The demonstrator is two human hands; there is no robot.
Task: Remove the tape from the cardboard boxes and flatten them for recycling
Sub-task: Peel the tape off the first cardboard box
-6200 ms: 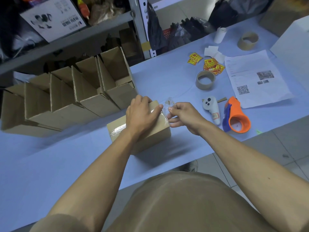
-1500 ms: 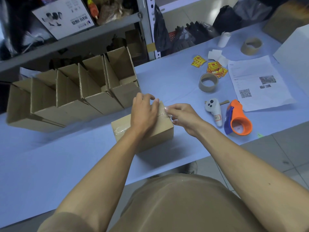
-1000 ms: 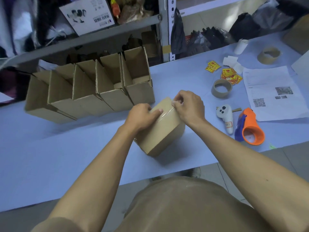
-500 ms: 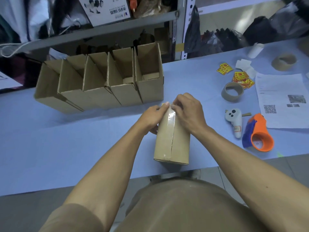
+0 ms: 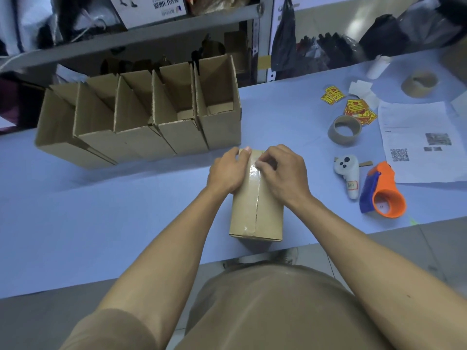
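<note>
A small sealed cardboard box (image 5: pixel 256 210) lies lengthwise on the blue table (image 5: pixel 101 223), near its front edge. A strip of clear tape (image 5: pixel 253 174) runs along the seam on top. My left hand (image 5: pixel 227 171) grips the box's far left side, thumb on the top edge. My right hand (image 5: pixel 283 173) has curled fingers that pick at the tape near the far end. A row of several open-topped cardboard boxes (image 5: pixel 151 114) stands behind, to the left.
To the right lie an orange and blue tape dispenser (image 5: pixel 382 192), a white controller (image 5: pixel 347 174), two tape rolls (image 5: pixel 345 130), yellow stickers (image 5: pixel 358 111) and a printed sheet (image 5: pixel 424 142). A metal shelf (image 5: pixel 126 39) rises behind the table.
The box has been turned from crosswise to lengthwise, taped seam up. Both hands moved to its far end, and the right fingers now work at the tape there.
</note>
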